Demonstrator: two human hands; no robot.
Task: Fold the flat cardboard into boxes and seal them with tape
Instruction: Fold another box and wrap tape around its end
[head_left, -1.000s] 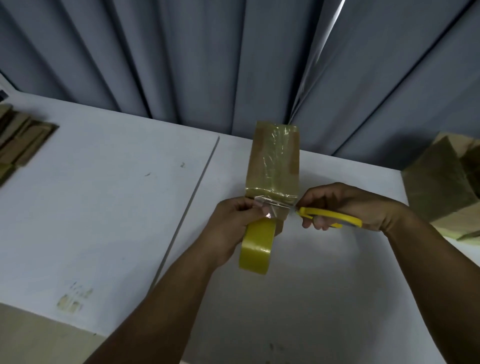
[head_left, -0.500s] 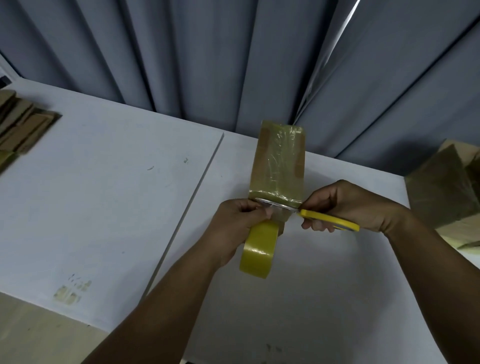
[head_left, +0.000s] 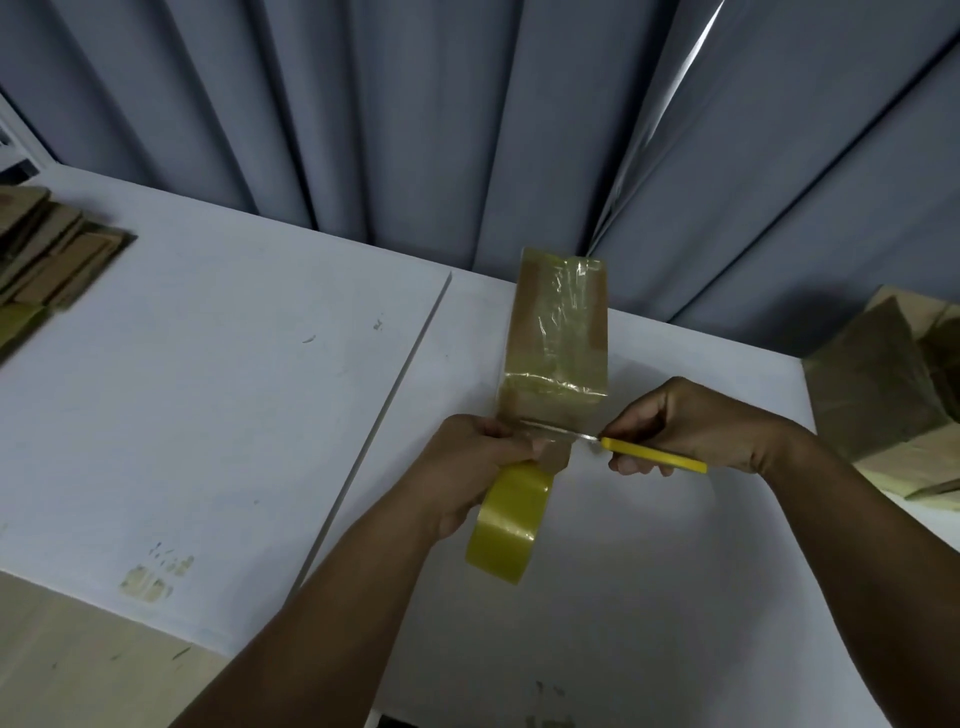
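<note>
Hanging in deep folds across the back, a grey-blue curtain (head_left: 415, 130) fills the upper view; below it spreads a white table (head_left: 208, 415), a seam running between two of its panels; a stack of flat cardboard (head_left: 47, 249) lies at its far left edge, and folded brown boxes (head_left: 872, 395) sit at its far right; near the middle is a small cardboard box (head_left: 556, 338), its upward face covered in glossy yellowish tape; the left hand (head_left: 467, 467) curls round a roll of yellow tape (head_left: 506, 519) just below the box's near end, a strip running from the roll onto the box; the right hand (head_left: 696, 426) grips a yellow-handled cutter (head_left: 649, 457), fingers wrapped round the handle; its thin blade (head_left: 561, 430) lies across the strip at the box's near edge, between the two hands.
</note>
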